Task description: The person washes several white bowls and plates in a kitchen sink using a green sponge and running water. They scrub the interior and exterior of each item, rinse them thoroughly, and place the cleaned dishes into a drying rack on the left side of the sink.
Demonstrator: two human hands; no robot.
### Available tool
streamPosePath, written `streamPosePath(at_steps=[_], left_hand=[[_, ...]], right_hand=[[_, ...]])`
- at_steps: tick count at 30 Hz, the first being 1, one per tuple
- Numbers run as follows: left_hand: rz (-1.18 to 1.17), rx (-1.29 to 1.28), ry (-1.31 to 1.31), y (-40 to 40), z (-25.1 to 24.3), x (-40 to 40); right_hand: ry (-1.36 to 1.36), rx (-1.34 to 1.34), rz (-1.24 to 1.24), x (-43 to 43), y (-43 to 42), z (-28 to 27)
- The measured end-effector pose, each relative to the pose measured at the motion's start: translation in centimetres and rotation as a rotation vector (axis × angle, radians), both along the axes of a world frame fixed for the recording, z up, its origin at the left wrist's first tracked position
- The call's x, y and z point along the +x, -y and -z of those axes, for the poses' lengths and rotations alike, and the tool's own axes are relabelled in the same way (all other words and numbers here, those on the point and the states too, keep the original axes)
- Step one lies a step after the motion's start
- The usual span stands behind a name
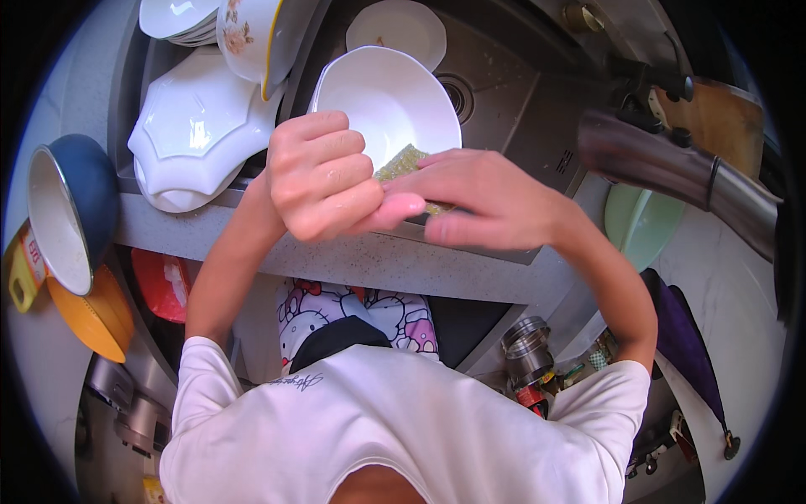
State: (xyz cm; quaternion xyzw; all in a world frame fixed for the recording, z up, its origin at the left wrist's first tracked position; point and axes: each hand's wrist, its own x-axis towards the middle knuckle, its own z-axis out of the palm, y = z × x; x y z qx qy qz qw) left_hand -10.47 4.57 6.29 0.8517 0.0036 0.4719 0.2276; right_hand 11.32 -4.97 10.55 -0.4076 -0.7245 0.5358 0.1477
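My left hand is curled into a fist over the sink's front edge, thumb pointing right. Whatever its fingers may enclose is hidden. Close beside it, my right hand is slightly blurred and holds a yellow-green scouring pad under its fingers. Part of the pad shows below the index finger as well. Just behind both hands is a white bowl with a wavy rim, and further rims show at its left, as in a stack. Beyond it a white plate with a brown scrap lies in the sink.
White dishes and a flowered pot fill the left basin. A blue enamel bowl and an orange basket stand left. On the right are a dark faucet-like fixture, a cutting board and a green basin.
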Motion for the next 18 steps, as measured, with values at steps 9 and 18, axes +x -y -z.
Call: streamPosePath(at_steps=[9,18], left_hand=[[-0.158,0.006,-0.001,1.7,1.7,1.6],[-0.459,-1.26,0.181,3.8,4.4,4.2]], right_hand=[[0.313,0.53,0.284,-3.1,3.1,2.9],[0.574,0.803,0.127,0.3,3.0,2.2]])
